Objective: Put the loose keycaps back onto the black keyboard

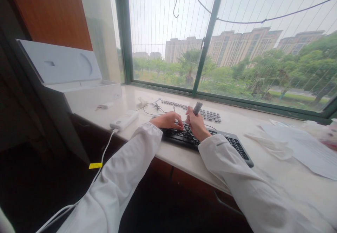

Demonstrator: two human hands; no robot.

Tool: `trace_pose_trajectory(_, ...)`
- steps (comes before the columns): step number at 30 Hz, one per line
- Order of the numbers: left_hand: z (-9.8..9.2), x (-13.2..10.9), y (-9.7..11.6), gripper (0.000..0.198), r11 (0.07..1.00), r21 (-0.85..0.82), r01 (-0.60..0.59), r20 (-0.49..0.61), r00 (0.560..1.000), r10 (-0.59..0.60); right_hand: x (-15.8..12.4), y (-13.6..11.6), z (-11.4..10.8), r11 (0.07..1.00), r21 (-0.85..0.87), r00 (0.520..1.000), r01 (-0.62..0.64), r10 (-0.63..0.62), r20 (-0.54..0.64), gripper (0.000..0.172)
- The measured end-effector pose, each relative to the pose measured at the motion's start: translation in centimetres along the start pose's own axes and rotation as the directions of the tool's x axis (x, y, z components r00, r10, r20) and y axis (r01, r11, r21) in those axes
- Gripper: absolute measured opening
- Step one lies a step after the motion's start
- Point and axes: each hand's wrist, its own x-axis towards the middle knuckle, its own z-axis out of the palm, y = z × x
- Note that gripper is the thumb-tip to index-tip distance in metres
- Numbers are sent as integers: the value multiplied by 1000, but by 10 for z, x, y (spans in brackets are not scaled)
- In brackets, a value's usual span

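Note:
A black keyboard [238, 148] lies near the front edge of the counter, its right-hand keys in plain sight. My left hand [168, 120] rests over its middle, fingers bent down and drawn together at the keys; whatever they pinch is too small to make out. Upright in my closed right hand [196, 122] is a small brush [197, 107], its grey, bristly-looking end sticking up above the thumb. The brush's lower end is hidden by the hand. Behind the keyboard, loose grey keycaps [210, 115] lie in rows. Both forearms wear loose white sleeves.
To the left stand an open white box [92, 96] and a white power strip [123, 120] with its cable. A thin black cable [151, 108] curls behind my left hand. Tissue [273, 145] and paper sheets [302, 152] lie right. A green-framed window [168, 87] borders the back.

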Motion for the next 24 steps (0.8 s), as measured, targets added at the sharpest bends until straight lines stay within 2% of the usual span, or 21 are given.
trace_pose_trajectory(4,-1,-1,2,18,1000,5,-25,-5,1000,25,-1,1,1,999,-31,998,45,-44,44,45)
trace_pose_trajectory(12,-2,-1,4,19,999,45,-28,14,1000,27,-4,-9,-1,993,62,994,-105,102,51,43)
trace_pose_trajectory(20,-3,-1,7,18,999,50,-22,7,1000,21,-8,-15,0,974,114,974,-198,208,-90,38)
trace_pose_trajectory(24,-3,-2,7,18,998,51,-21,1,1000,21,-9,-13,1,977,121,978,-177,188,-87,35)
